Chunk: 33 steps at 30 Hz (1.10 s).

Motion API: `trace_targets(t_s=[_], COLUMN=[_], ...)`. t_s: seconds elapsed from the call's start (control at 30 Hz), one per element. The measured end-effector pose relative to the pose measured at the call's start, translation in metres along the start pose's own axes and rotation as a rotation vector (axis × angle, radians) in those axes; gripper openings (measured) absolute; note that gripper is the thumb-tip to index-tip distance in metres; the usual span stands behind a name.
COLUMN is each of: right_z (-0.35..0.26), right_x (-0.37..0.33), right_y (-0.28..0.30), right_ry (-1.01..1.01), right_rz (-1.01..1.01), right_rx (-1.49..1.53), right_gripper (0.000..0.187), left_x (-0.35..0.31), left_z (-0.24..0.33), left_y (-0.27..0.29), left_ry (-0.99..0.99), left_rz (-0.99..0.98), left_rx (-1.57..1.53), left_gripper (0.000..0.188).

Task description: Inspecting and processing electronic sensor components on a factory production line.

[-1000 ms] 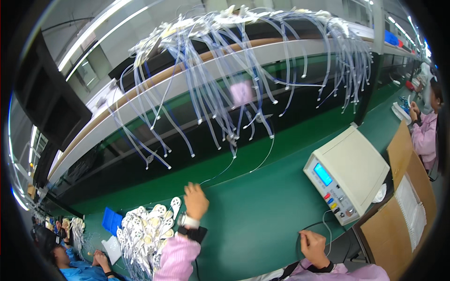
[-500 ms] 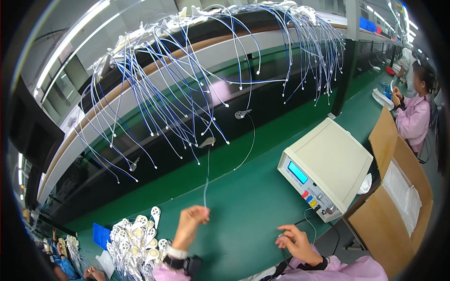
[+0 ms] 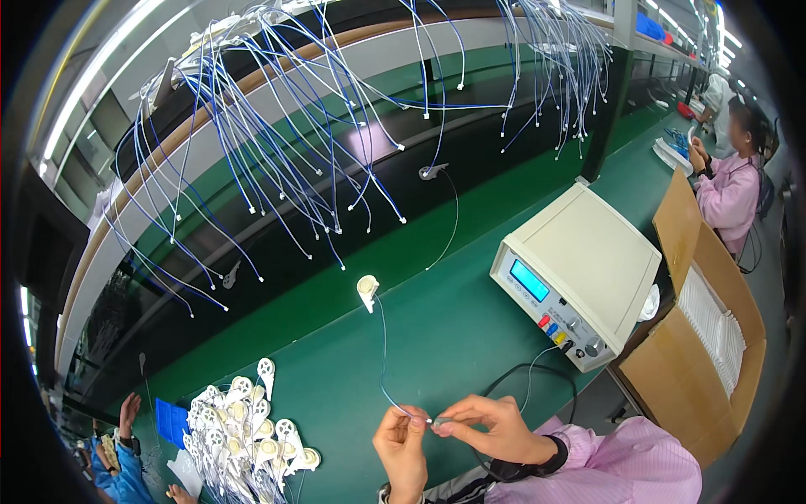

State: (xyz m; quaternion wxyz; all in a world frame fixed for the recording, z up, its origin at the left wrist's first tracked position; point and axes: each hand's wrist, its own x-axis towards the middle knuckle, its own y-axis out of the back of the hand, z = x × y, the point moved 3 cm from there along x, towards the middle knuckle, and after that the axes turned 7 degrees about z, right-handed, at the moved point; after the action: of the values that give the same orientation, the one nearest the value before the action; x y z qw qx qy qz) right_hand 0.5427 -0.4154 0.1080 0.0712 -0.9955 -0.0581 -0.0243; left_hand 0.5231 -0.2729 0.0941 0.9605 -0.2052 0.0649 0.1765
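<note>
Pinched in my left hand is the end of a thin blue-and-white wire, close to its small white plug. The wire runs up to a round white plastic part with a short handle, at the far edge of the green bench. My right hand grips a small grey connector between thumb and fingers. Both hands meet, plug end facing connector; whether the two are joined is too small to tell. A dark cable loops between my right hand and the beige test box.
A heap of white wired parts lies left, beside a blue bin. Many blue and white wires hang from the shelf. An open carton stands right. Co-workers sit farther right and at lower left.
My left hand has moved down and right, my right hand left, and they now meet. The white part has turned and moved down toward the bench; the grey connector shows between my fingers.
</note>
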Motion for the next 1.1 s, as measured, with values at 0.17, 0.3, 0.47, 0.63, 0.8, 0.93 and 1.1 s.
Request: trace_targets(t_s=[0.17, 0.3, 0.47, 0.63, 0.8, 0.93, 1.1], right_z=[-0.006, -0.006, -0.007, 0.006, 0.023, 0.019, -0.009], right_x=[0.002, 0.003, -0.001, 0.001, 0.001, 0.005, 0.004], right_y=[-0.003, -0.008, -0.010, -0.013, -0.025, -0.028, -0.012], right_ry=[0.320, 0.531, 0.682, 0.532, 0.341, 0.344, 0.502], right_rz=[0.074, 0.102, 0.114, 0.178, 0.140, 0.079, -0.078], right_rx=[-0.273, -0.439, -0.657, -0.555, -0.415, -0.456, -0.503], right_gripper=[0.015, 0.017, 0.017, 0.018, 0.012, 0.011, 0.014], left_x=[0.005, 0.001, 0.003, 0.008, 0.011, 0.009, 0.009], left_z=[-0.011, -0.007, -0.010, -0.026, -0.031, -0.030, -0.035], left_y=[0.005, 0.005, 0.005, 0.009, 0.019, 0.022, 0.021], left_ry=[-0.077, -0.089, -0.101, -0.016, 0.052, 0.090, 0.072], left_rz=[0.036, 0.052, 0.032, -0.079, -0.129, -0.178, -0.221], left_rx=[0.021, 0.128, 0.142, 0.063, -0.123, -0.140, 0.020], left_gripper=[0.013, 0.012, 0.008, 0.012, 0.015, 0.014, 0.014])
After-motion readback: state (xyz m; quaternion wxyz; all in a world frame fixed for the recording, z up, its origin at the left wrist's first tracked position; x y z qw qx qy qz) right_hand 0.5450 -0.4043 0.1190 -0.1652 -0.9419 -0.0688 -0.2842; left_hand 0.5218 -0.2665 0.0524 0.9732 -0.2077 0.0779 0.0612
